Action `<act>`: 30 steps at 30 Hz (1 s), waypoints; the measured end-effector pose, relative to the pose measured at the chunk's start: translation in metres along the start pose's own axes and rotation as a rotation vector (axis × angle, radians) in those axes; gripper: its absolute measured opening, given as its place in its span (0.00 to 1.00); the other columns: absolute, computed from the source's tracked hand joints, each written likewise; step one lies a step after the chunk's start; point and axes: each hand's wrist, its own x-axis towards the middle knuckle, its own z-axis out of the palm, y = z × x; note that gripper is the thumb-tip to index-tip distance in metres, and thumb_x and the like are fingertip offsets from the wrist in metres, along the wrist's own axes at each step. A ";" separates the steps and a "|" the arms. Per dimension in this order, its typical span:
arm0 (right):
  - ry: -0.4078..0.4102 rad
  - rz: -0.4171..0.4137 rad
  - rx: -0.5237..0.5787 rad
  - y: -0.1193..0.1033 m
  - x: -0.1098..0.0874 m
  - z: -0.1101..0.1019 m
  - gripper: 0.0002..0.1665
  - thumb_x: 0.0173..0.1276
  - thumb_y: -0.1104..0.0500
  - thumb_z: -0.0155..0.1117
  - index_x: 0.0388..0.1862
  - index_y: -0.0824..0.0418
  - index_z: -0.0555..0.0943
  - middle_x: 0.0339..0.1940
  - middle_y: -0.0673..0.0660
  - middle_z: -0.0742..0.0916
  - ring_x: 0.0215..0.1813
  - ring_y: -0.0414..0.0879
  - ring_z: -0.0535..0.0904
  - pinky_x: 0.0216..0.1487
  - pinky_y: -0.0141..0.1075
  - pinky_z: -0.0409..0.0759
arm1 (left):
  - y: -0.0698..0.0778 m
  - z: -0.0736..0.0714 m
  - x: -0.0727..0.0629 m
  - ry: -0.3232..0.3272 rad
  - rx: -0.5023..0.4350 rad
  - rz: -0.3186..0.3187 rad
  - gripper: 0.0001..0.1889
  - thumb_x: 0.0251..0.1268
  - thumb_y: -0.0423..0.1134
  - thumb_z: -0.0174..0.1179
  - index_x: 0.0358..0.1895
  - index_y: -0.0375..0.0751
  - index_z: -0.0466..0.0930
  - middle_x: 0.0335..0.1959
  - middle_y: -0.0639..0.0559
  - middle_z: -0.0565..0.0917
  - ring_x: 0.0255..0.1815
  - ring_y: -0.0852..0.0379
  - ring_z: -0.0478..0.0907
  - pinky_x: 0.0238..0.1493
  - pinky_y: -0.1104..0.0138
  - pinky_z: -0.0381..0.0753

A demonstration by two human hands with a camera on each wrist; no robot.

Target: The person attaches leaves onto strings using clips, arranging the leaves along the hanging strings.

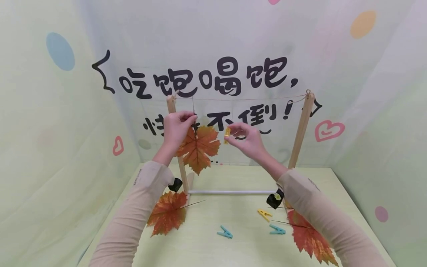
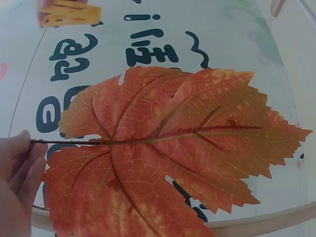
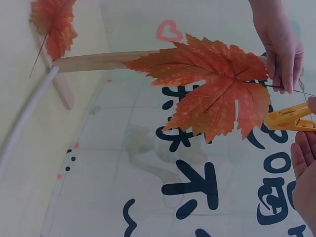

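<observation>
My left hand (image 1: pixel 180 128) pinches the dark stem of an orange-red maple leaf (image 1: pixel 200 146); the blade hangs down below the fingers. The leaf (image 2: pixel 163 128) fills much of the left wrist view, its stem running into the fingertips. A thin string (image 1: pixel 233 99) stretches just above the left hand, between two wooden posts. To the right of the leaf, my right hand (image 1: pixel 248 139) holds a yellow clothespin (image 1: pixel 227 135) between thumb and fingers. In the right wrist view this clothespin (image 3: pixel 291 117) lies apart from the leaf, near its stem end.
Wooden posts (image 1: pixel 301 128) stand left and right, joined low by a white rod (image 1: pixel 233 192). On the table lie a yellow clothespin (image 1: pixel 265 214), blue clothespins (image 1: pixel 225 232), a leaf (image 1: pixel 168 213) at left and red leaves (image 1: pixel 310 235) at right, partly under the right sleeve.
</observation>
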 end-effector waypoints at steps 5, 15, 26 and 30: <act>0.036 0.019 0.103 -0.006 0.011 0.003 0.16 0.52 0.73 0.65 0.42 0.77 0.77 0.36 0.69 0.82 0.36 0.46 0.78 0.41 0.33 0.79 | 0.002 0.001 0.001 0.025 0.010 -0.007 0.07 0.55 0.34 0.63 0.33 0.32 0.85 0.27 0.42 0.85 0.26 0.53 0.80 0.25 0.77 0.74; 0.069 0.019 0.207 0.010 0.034 0.015 0.15 0.56 0.71 0.64 0.44 0.74 0.77 0.38 0.66 0.83 0.38 0.41 0.79 0.42 0.32 0.79 | 0.002 0.001 0.001 0.038 0.037 -0.029 0.07 0.54 0.35 0.64 0.32 0.33 0.85 0.29 0.42 0.85 0.27 0.53 0.81 0.27 0.73 0.76; 0.154 0.082 0.311 0.002 0.058 0.024 0.17 0.56 0.69 0.65 0.46 0.72 0.77 0.40 0.63 0.84 0.40 0.42 0.80 0.46 0.33 0.78 | 0.002 0.005 0.001 0.036 0.039 -0.045 0.07 0.55 0.34 0.63 0.33 0.32 0.85 0.30 0.42 0.85 0.29 0.52 0.82 0.30 0.66 0.80; 0.176 0.056 0.304 -0.001 0.066 0.026 0.17 0.57 0.69 0.64 0.46 0.72 0.76 0.42 0.65 0.83 0.41 0.41 0.79 0.46 0.34 0.78 | 0.003 0.005 0.001 0.033 0.036 -0.040 0.07 0.55 0.33 0.63 0.34 0.32 0.84 0.31 0.41 0.85 0.30 0.52 0.82 0.32 0.64 0.81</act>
